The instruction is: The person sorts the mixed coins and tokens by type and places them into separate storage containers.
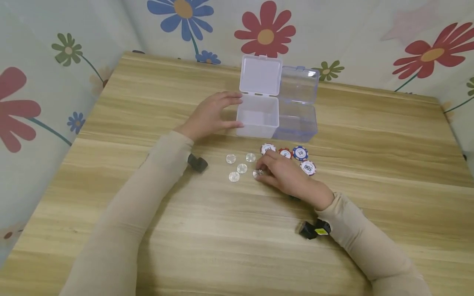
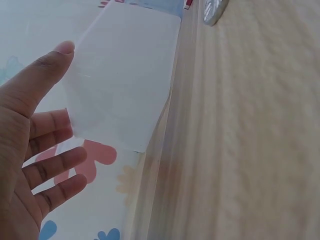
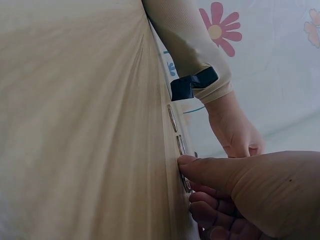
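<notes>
A small white plastic box [image 1: 255,130] stands with its lid [image 1: 261,76] raised, its inside showing white. My left hand [image 1: 212,116] is at its left side, thumb and fingers spread and fairly straight, the tips touching the box. The left wrist view shows that hand [image 2: 30,135] against the white wall [image 2: 120,75]. My right hand [image 1: 286,174] is low over the table, thumb and curled fingers pinching a silver coin [image 1: 256,174]. In the right wrist view the thumb of this hand [image 3: 260,190] is at the coin's edge; the fingertips partly hide it.
Several silver coins [image 1: 242,168] lie flat left of my right hand. Behind that hand are poker chips [image 1: 300,153], white, red and blue, some partly covered. A clear bluish box [image 1: 298,123], lid raised, stands against the white box's right side. Flowered cloth hangs behind the wooden table [image 1: 222,246].
</notes>
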`<state>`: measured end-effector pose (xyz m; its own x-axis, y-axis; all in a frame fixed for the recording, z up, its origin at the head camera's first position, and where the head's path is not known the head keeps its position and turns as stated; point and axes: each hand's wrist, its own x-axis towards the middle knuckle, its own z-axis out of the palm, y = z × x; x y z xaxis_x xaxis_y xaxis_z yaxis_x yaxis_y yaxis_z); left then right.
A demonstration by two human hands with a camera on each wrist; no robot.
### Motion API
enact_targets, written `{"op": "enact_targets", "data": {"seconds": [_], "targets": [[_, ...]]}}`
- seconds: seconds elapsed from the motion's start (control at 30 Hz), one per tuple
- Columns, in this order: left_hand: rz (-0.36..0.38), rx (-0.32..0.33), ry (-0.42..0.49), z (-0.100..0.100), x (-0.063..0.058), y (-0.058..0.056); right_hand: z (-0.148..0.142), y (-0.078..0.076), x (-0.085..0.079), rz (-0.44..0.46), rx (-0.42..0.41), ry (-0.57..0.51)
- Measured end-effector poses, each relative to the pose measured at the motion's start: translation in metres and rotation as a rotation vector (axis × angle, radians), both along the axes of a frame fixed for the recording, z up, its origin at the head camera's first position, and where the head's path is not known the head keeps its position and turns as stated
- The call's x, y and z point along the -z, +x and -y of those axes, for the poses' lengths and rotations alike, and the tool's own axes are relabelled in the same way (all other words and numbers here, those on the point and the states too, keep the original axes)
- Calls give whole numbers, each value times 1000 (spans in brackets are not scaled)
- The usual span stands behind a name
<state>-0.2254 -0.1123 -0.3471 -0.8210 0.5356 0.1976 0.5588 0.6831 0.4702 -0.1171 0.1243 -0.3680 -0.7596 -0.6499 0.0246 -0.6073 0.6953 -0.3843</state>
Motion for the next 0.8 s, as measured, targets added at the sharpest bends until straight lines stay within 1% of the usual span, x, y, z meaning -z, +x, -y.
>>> {"op": "enact_targets", "data": {"seconds": [0.4, 0.63, 0.8], "targets": [[-10, -6, -7, 1, 1, -1, -1, -1, 1, -9, 21, 3], [-2, -18, 19, 1, 1, 0, 0, -1, 0, 35, 51, 0], [-5, -18, 11, 1, 2, 0, 0, -1, -1, 73, 36, -44]]}}
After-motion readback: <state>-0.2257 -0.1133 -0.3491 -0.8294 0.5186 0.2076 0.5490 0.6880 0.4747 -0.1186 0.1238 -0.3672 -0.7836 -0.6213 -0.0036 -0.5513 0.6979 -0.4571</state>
